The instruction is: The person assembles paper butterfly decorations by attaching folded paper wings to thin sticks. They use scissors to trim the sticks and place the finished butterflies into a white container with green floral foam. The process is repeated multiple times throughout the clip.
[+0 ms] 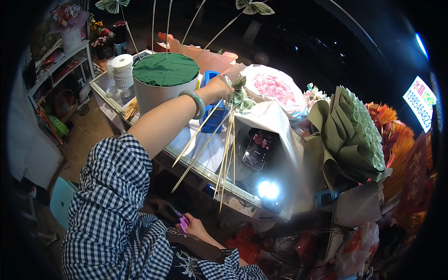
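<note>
My left hand (pixel 218 88), with a green bangle on the wrist, reaches across the table. Its fingers are closed at the tops of several wooden sticks tipped with folded paper butterflies (pixel 242 101). The sticks (pixel 226 154) fan down over the table's near edge. Low in front of my body, my right hand (pixel 196 227) grips purple-handled scissors (pixel 184 223), their dark blades pointing up and left. Left of the bundle stands a white round bucket (pixel 154 95) filled with green foam (pixel 165 69). Several sticks rise upright from it, some with paper butterflies on top.
A blue holder (pixel 213 119) stands behind the sticks. On the glass-topped table lies a lit phone (pixel 255 149). Ribbon rolls (pixel 122 70) sit at the left; a pink rose bouquet (pixel 270 87) and a green-wrapped bouquet (pixel 336 135) are at the right. A pale blue stool (pixel 63 200) stands lower left.
</note>
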